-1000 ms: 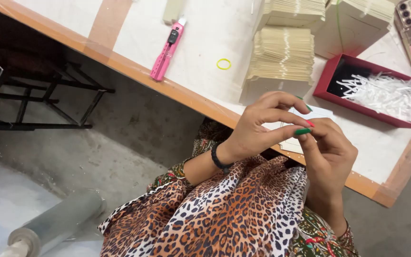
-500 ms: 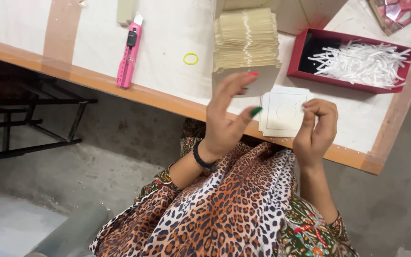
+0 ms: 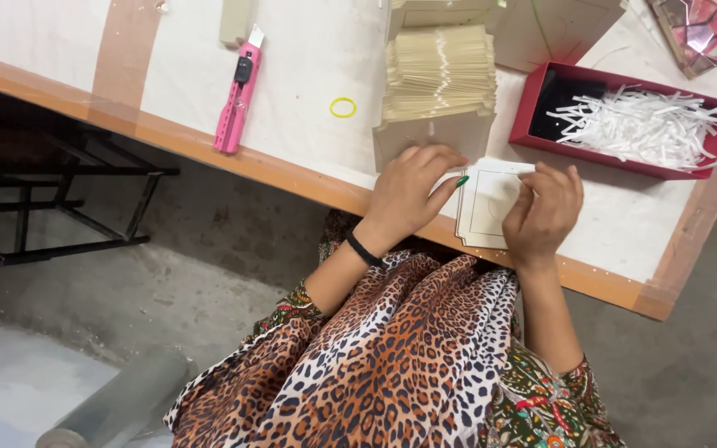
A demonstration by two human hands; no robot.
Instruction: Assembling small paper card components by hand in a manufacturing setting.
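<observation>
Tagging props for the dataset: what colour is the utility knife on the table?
Pink, with a black slider; the utility knife lies near the table edge. Head view shows it best.
</observation>
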